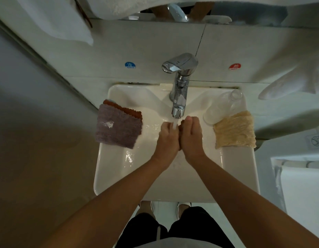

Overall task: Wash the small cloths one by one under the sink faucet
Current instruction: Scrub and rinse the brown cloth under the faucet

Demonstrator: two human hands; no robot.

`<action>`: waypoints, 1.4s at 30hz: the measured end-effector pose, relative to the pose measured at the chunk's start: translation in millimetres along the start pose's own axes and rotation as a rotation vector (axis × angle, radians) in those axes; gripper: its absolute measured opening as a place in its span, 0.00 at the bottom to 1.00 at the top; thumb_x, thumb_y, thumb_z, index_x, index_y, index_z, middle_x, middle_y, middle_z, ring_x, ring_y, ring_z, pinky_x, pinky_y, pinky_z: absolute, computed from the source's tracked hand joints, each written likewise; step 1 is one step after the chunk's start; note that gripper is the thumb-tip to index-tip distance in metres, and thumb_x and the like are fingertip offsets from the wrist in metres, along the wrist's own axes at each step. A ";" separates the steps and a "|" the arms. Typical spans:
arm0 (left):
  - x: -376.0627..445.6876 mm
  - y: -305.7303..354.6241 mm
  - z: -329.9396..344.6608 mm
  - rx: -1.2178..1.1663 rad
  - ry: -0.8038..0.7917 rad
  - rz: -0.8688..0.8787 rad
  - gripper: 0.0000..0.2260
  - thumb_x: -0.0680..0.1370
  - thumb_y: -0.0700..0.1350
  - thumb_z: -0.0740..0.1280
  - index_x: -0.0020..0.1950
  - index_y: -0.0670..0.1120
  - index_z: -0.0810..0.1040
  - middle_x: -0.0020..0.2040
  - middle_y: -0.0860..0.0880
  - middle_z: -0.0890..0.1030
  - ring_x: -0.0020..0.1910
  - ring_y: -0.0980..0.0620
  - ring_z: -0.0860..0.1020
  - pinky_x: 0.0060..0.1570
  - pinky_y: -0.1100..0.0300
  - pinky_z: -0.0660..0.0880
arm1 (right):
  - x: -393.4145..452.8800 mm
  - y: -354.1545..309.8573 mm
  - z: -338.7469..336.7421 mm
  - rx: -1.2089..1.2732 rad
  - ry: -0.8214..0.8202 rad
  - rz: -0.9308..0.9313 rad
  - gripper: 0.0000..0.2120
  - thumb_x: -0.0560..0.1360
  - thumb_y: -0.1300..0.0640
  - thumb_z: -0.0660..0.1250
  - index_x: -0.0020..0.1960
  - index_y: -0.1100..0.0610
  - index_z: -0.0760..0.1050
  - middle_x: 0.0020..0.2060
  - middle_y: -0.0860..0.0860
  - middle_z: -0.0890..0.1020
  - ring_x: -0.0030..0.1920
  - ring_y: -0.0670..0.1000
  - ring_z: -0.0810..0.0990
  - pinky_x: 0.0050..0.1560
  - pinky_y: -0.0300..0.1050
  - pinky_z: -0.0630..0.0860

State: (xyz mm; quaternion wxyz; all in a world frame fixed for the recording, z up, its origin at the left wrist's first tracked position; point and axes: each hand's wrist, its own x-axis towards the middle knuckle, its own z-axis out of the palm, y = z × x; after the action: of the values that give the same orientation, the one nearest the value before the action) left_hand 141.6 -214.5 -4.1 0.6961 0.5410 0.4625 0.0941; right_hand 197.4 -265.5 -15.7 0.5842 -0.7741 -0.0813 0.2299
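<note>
My left hand (168, 136) and my right hand (191, 135) are pressed palm to palm over the white sink (112, 176), right under the chrome faucet (179, 97). Water runs from the spout onto my fingers. A thin strip of a dark brown small cloth (180, 130) shows between my palms; the rest of it is hidden. On the sink's left rim lies a purple cloth (117, 129), on top of an orange-brown cloth (131, 111). A beige cloth (233, 129) hangs over the right rim.
A clear plastic bottle (223, 108) lies on the right rim behind the beige cloth. White towels (65, 20) hang above on the left, and more white fabric (298, 72) hangs at the right. Cold and hot stickers flank the faucet on the wall.
</note>
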 end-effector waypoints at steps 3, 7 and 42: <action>14.4 15.1 -12.0 -0.147 0.257 0.100 0.08 0.84 0.43 0.58 0.47 0.43 0.71 0.40 0.48 0.74 0.35 0.59 0.76 0.37 0.61 0.74 | -19.8 -7.6 10.1 -0.116 -0.254 -0.090 0.14 0.85 0.48 0.54 0.49 0.57 0.71 0.38 0.49 0.79 0.39 0.47 0.78 0.42 0.47 0.76; -2.6 10.5 -10.7 -0.181 0.189 -0.007 0.09 0.84 0.49 0.60 0.52 0.45 0.74 0.45 0.48 0.78 0.40 0.53 0.79 0.36 0.56 0.77 | -2.5 -16.8 5.1 -0.083 -0.295 0.044 0.15 0.84 0.49 0.57 0.45 0.57 0.71 0.38 0.54 0.78 0.39 0.52 0.78 0.39 0.51 0.77; -9.1 -6.2 -23.8 -0.093 0.049 0.108 0.14 0.87 0.52 0.57 0.53 0.41 0.72 0.40 0.45 0.78 0.34 0.53 0.78 0.31 0.59 0.75 | -18.0 -6.2 -5.9 -0.071 -0.298 -0.172 0.06 0.84 0.54 0.61 0.49 0.54 0.69 0.35 0.52 0.77 0.33 0.47 0.78 0.32 0.43 0.76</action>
State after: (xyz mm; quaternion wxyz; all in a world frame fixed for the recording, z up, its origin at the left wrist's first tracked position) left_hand 116.5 -206.9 -4.1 0.7028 0.5299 0.4447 0.1660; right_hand 185.0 -275.8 -4.0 0.5554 -0.7419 -0.2410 0.2880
